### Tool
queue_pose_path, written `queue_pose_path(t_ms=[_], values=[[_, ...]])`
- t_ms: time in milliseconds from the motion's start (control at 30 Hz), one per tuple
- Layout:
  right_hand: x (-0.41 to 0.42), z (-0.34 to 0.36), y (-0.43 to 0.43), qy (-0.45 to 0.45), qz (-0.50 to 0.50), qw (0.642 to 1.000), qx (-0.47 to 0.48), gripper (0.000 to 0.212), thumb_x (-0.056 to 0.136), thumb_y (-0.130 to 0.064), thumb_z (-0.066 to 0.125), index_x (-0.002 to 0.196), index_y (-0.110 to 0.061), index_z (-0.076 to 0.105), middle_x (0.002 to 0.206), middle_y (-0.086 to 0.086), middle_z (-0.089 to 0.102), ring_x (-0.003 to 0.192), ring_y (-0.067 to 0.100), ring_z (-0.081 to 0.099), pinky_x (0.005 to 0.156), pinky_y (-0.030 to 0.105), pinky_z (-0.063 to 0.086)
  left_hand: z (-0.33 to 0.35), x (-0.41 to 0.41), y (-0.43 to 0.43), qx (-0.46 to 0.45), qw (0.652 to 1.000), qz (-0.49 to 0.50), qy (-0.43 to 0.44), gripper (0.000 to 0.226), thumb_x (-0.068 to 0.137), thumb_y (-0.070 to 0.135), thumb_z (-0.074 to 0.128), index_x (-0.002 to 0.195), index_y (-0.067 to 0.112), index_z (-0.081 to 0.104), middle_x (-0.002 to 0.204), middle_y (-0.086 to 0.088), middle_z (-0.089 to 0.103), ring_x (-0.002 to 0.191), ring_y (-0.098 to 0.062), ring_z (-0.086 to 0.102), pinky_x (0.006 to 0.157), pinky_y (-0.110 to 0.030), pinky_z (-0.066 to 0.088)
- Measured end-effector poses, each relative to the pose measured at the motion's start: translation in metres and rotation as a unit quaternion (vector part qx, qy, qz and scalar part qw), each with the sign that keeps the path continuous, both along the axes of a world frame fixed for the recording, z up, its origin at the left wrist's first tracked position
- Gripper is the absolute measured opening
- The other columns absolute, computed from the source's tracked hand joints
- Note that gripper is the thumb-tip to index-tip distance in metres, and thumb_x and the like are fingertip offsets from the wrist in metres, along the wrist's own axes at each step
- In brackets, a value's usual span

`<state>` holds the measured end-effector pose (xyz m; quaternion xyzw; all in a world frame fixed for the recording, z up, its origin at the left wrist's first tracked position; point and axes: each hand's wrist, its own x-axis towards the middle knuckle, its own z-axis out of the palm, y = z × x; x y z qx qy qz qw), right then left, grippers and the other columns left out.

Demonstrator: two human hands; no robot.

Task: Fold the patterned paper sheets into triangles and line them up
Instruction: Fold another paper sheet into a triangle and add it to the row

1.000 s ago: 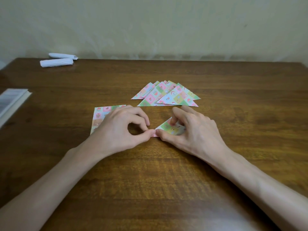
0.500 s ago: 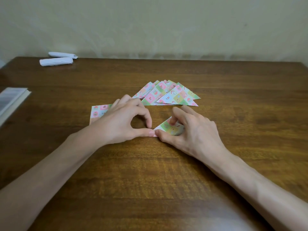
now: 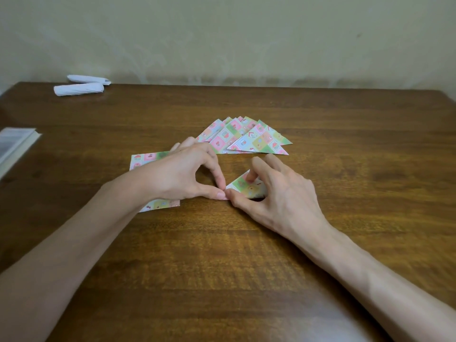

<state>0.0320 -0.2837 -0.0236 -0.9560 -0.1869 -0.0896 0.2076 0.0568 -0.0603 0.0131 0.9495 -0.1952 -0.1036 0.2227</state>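
Observation:
A small folded patterned triangle [image 3: 246, 187] lies on the wooden table [image 3: 222, 255] between my hands. My left hand [image 3: 182, 176] pinches its left corner with thumb and index finger. My right hand [image 3: 276, 193] holds the same piece, thumb at that corner and index fingertip pressing on top; the palm hides the right part. Behind them a fanned row of several folded patterned triangles [image 3: 244, 139] lies flat. A flat patterned sheet [image 3: 145, 160] lies under my left hand and wrist, mostly covered.
Two white paper rolls [image 3: 80, 86] lie at the far left of the table near the wall. A book or pad [image 3: 14, 144] sits at the left edge. Bare wood stretches in front of my forearms.
My left hand has shifted slightly away from me along the sheet, uncovering the sheet's near corner. The pinch on the small triangle's corner has stayed the same.

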Motion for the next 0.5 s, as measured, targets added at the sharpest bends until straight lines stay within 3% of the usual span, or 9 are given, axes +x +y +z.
queue_pose_path(t_ms=[300, 500], values=[[0.002, 0.0008, 0.0023, 0.016, -0.01, 1.0, -0.008, 0.052, 0.078, -0.083, 0.058, 0.092, -0.034, 0.045, 0.097, -0.013, 0.051, 0.08, 0.006, 0.049, 0.051, 0.023, 0.026, -0.0011, 0.0058, 0.0045, -0.001, 0.999, -0.031, 0.027, 0.01, 0.078, 0.054, 0.08, 0.086, 0.051, 0.074, 0.115, 0.025, 0.05, 0.121, 0.005, 0.033, 0.1, -0.027, 0.026], [0.0024, 0.0003, -0.0002, 0.04, -0.012, 0.999, 0.01, 0.049, 0.078, -0.079, 0.062, 0.094, -0.035, 0.046, 0.099, -0.014, 0.051, 0.084, 0.006, 0.05, 0.055, 0.027, 0.031, -0.0069, 0.0034, 0.0087, -0.028, 0.999, -0.02, 0.039, 0.017, 0.074, 0.062, 0.074, 0.088, 0.052, 0.074, 0.115, 0.026, 0.049, 0.122, 0.01, 0.033, 0.106, -0.032, 0.031]])
